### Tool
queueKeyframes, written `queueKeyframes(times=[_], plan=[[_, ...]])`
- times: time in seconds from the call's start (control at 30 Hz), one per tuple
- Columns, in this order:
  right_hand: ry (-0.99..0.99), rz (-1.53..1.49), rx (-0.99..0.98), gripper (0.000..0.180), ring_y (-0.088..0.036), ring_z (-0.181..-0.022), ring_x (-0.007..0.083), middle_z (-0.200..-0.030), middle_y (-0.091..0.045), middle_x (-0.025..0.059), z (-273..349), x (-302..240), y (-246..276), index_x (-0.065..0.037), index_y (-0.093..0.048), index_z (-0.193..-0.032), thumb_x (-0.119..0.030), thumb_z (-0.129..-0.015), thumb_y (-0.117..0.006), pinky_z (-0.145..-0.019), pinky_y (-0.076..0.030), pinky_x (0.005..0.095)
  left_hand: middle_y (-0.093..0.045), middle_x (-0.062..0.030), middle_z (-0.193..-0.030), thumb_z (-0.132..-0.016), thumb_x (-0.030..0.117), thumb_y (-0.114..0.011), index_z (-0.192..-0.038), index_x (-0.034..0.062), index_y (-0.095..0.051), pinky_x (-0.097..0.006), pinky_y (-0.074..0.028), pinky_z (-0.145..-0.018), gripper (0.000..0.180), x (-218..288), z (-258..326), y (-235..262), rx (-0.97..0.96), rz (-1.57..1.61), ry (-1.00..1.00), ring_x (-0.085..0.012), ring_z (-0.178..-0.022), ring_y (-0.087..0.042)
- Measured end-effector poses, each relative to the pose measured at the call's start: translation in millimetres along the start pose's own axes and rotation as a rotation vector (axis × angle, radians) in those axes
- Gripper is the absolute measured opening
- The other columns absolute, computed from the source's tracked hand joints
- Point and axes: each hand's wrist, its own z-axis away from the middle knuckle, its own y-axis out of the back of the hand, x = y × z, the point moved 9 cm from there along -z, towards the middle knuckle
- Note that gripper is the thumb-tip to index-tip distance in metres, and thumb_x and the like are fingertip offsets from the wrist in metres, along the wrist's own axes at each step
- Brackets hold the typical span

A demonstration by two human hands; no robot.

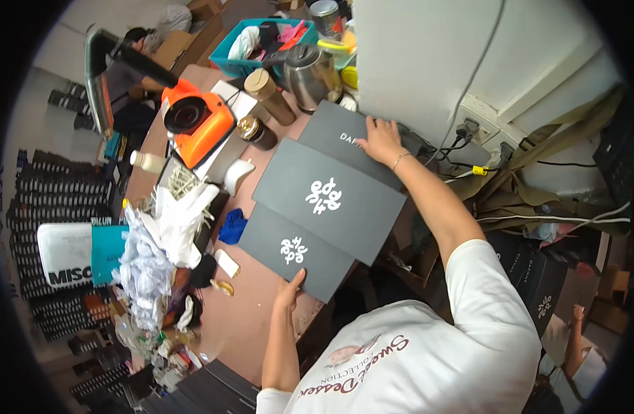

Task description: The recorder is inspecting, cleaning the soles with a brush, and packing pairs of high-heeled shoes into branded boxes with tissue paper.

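Three dark grey shoe boxes lie overlapping across the table in front of me. The middle box [331, 193] overlaps the other two and bears white lettering. My left hand [287, 287] grips the near edge of the near box [293, 245], its thumb on top and the other fingers hidden beneath. On the far box [324, 131] rests my right hand [384, 141], fingers spread over its top near the right end. A thin bracelet circles that wrist. How deep the boxes are, or whether any is only a lid, I cannot tell.
Left of the boxes stand a dark jar [256, 132], a tan tumbler [270, 96] and a metal kettle [311, 76]. An orange device [203, 124] with a round black opening sits beyond crumpled white paper [148, 255]. Cables [462, 155] hang right. Another person [127, 76] sits far left.
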Motion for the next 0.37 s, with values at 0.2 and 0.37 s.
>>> queueKeyframes(times=[0.2, 0.37], plan=[[0.082, -0.309, -0.155, 0.068, -0.036, -0.126, 0.0413, -0.132, -0.038, 0.0306, 9.1, -26.1, 33.7, 0.003, -0.036, -0.134, -0.048, -0.089, -0.048, -0.104, -0.028, 0.0479, -0.052, -0.0142, -0.122, -0.076, 0.035, -0.074, -0.133, 0.0045, -0.036, -0.047, -0.048, -0.082, 0.075, 14.9, 1.9, -9.0, -0.093, -0.002, 0.021, -0.0291, -0.11, -0.052], [0.503, -0.244, 0.261, 0.067, -0.019, -0.137, 0.0377, -0.147, -0.019, 0.0234, 80.3, -134.2, 122.8, -0.011, -0.027, -0.143, -0.046, -0.091, -0.049, -0.103, -0.023, 0.0608, -0.05, -0.0156, -0.125, -0.076, 0.036, -0.074, -0.135, 0.006, -0.034, -0.049, -0.047, -0.085, 0.077, 13.6, 8.7, -3.3, -0.065, -0.007, 0.018, -0.0313, -0.112, -0.051]])
